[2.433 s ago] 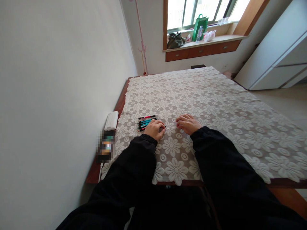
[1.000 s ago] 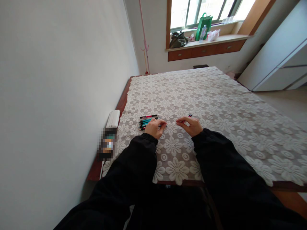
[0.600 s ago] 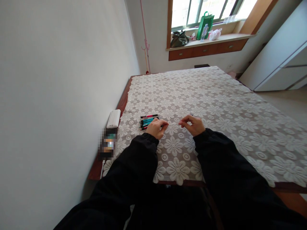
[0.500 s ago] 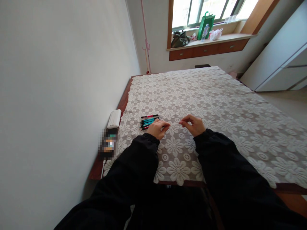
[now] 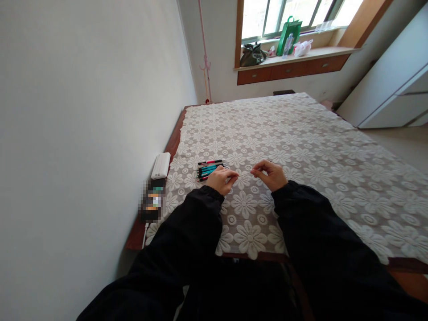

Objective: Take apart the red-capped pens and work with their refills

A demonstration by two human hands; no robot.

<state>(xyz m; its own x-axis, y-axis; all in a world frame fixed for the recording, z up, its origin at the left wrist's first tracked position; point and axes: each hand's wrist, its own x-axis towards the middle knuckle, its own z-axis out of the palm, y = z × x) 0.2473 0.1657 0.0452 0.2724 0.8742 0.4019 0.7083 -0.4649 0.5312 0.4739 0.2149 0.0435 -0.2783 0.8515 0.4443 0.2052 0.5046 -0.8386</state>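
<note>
My left hand [image 5: 222,179] is closed in a pinch, thumb against fingertips, just above the lace tablecloth [image 5: 247,203]. Facing it, my right hand [image 5: 270,174] pinches too, a short gap away. A thin pale strand [image 5: 245,173] seems to run between the two pinches; it is too faint to tell its kind. Several pens with teal and black barrels [image 5: 206,170] lie side by side at my left hand, which partly covers them. A red and black pen [image 5: 210,162] lies just beyond them.
A white power bank [image 5: 161,165] and a blurred-out phone-like object [image 5: 152,200] lie along the table's left edge by the wall. A white cable [image 5: 145,236] hangs near them. On the far windowsill stand a green bag [image 5: 288,38], a bottle and other bags.
Both hands hold the same pinched pose and gap as before. The whole view has shifted very slightly; the pens have stayed in place on the cloth.
</note>
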